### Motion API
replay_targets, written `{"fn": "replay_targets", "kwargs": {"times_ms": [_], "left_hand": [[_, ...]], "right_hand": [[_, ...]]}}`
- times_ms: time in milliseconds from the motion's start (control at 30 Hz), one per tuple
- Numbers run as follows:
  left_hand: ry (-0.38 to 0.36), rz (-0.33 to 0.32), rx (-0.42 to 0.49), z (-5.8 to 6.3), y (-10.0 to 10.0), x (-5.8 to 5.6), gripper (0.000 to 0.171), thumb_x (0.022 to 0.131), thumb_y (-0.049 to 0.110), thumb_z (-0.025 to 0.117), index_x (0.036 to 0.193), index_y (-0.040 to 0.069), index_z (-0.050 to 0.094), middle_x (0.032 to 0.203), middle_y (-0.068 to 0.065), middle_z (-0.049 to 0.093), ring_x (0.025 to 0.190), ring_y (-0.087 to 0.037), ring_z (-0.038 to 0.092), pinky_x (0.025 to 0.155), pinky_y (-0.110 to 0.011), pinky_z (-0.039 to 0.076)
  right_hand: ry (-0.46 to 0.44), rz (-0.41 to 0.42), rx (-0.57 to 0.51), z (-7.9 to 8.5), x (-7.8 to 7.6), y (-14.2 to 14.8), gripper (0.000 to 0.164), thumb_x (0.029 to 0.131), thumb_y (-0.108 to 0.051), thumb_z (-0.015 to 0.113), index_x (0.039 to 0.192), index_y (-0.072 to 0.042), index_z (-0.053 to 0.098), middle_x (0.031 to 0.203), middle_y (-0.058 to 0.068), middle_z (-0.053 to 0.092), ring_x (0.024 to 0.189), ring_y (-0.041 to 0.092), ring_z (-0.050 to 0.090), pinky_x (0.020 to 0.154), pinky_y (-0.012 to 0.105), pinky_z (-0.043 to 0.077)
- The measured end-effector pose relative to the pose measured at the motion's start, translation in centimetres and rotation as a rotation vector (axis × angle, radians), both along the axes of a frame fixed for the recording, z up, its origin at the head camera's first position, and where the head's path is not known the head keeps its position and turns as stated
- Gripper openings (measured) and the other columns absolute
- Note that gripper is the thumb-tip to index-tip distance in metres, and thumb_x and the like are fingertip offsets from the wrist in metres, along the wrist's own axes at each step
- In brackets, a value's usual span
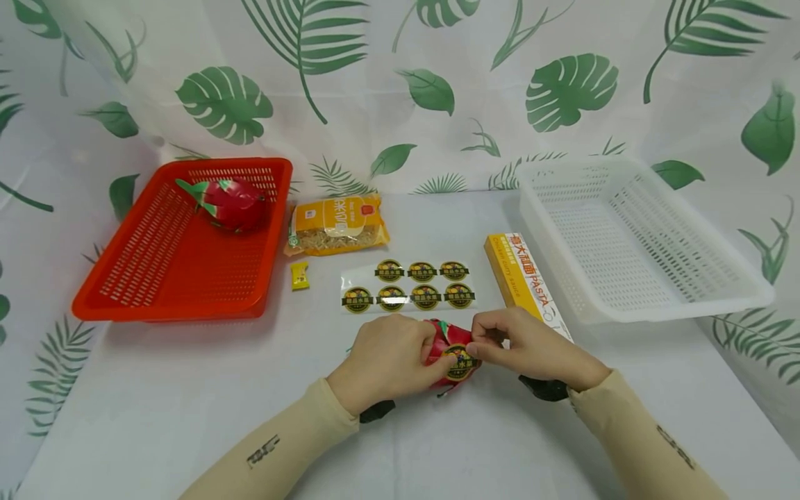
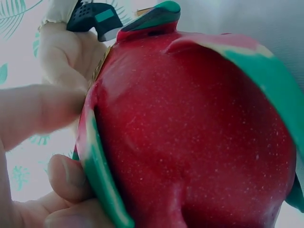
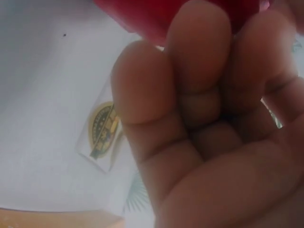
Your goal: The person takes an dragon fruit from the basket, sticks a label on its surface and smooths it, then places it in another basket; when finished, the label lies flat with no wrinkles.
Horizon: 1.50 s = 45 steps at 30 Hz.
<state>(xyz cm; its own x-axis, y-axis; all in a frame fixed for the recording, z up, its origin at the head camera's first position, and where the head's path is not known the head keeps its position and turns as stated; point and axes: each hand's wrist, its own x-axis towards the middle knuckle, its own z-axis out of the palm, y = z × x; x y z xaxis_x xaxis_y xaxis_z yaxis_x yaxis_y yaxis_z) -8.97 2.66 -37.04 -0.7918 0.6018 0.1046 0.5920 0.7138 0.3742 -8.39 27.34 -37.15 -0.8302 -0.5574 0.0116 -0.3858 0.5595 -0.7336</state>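
Observation:
Just in front of the label sheet, my left hand (image 1: 389, 361) grips a red dragon fruit (image 1: 442, 333) with green-tipped scales. A round black-and-gold sticker (image 1: 461, 364) lies against its near side, and my left thumb rests on the sticker's left part. My right hand (image 1: 528, 347) pinches the sticker's right edge between thumb and forefinger. In the left wrist view the dragon fruit (image 2: 190, 123) fills the middle, with the sticker (image 2: 100, 64) edge-on at its left side. The right wrist view has the right hand's (image 3: 204, 123) fingers curled below the fruit (image 3: 137, 16).
Several round stickers remain on the clear label sheet (image 1: 369, 281). A red basket (image 1: 187, 278) at left holds another dragon fruit (image 1: 234, 203). Nearby are a yellow-orange noodle bag (image 1: 337, 226) and a small yellow packet (image 1: 300, 276). A pasta box (image 1: 525, 278) lies beside a white basket (image 1: 681, 305).

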Motion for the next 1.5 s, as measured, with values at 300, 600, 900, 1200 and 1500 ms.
{"fn": "replay_targets", "kwargs": {"times_ms": [300, 600, 900, 1200, 1500], "left_hand": [[0.084, 0.068, -0.062, -0.4, 0.7, 0.6, 0.059, 0.074, 0.081, 0.074, 0.066, 0.027, 0.049, 0.055, 0.013, 0.047, 0.048, -0.005, 0.044, 0.038, -0.025, 0.031], [0.035, 0.024, -0.073, 0.0, 0.4, 0.3, 0.055, 0.074, 0.075, 0.079, 0.071, 0.026, 0.054, 0.059, 0.013, 0.050, 0.052, -0.005, 0.046, 0.041, -0.023, 0.034], [-0.001, -0.030, -0.058, 0.1, 0.1, -0.1, 0.057, 0.073, 0.067, 0.085, 0.066, 0.024, 0.049, 0.058, 0.012, 0.047, 0.053, -0.004, 0.044, 0.044, -0.023, 0.033], [-0.141, -0.120, 0.039, 0.3, -0.9, -0.9, 0.053, 0.084, 0.055, 0.082, 0.064, 0.022, 0.047, 0.055, 0.012, 0.044, 0.053, -0.004, 0.045, 0.048, -0.022, 0.031], [-0.157, -0.133, 0.124, 0.0, -1.3, -1.6, 0.041, 0.082, 0.048, 0.086, 0.075, 0.024, 0.053, 0.067, 0.012, 0.052, 0.066, -0.006, 0.049, 0.056, -0.023, 0.037]], "right_hand": [[0.023, 0.035, -0.005, -0.2, -0.1, 0.4, 0.025, 0.092, -0.016, 0.079, 0.083, -0.024, 0.057, 0.066, -0.016, 0.047, 0.063, 0.001, 0.051, 0.058, 0.025, 0.046], [-0.043, 0.012, -0.008, -0.3, 0.3, 0.3, 0.036, 0.081, -0.023, 0.091, 0.086, -0.020, 0.055, 0.064, -0.009, 0.046, 0.062, 0.001, 0.049, 0.060, 0.024, 0.045], [-0.068, 0.022, -0.062, -0.8, 0.3, 0.9, 0.032, 0.085, -0.024, 0.088, 0.086, -0.019, 0.056, 0.066, -0.010, 0.049, 0.064, 0.007, 0.054, 0.065, 0.027, 0.049], [-0.057, -0.012, -0.133, -1.3, 0.7, 0.7, 0.026, 0.090, -0.023, 0.082, 0.086, -0.018, 0.058, 0.069, -0.003, 0.050, 0.065, 0.008, 0.052, 0.062, 0.023, 0.046], [-0.079, -0.305, -0.199, -1.0, 3.4, 2.1, 0.012, 0.098, -0.013, 0.073, 0.098, -0.009, 0.062, 0.084, 0.002, 0.061, 0.075, 0.012, 0.060, 0.067, 0.023, 0.053]]}}
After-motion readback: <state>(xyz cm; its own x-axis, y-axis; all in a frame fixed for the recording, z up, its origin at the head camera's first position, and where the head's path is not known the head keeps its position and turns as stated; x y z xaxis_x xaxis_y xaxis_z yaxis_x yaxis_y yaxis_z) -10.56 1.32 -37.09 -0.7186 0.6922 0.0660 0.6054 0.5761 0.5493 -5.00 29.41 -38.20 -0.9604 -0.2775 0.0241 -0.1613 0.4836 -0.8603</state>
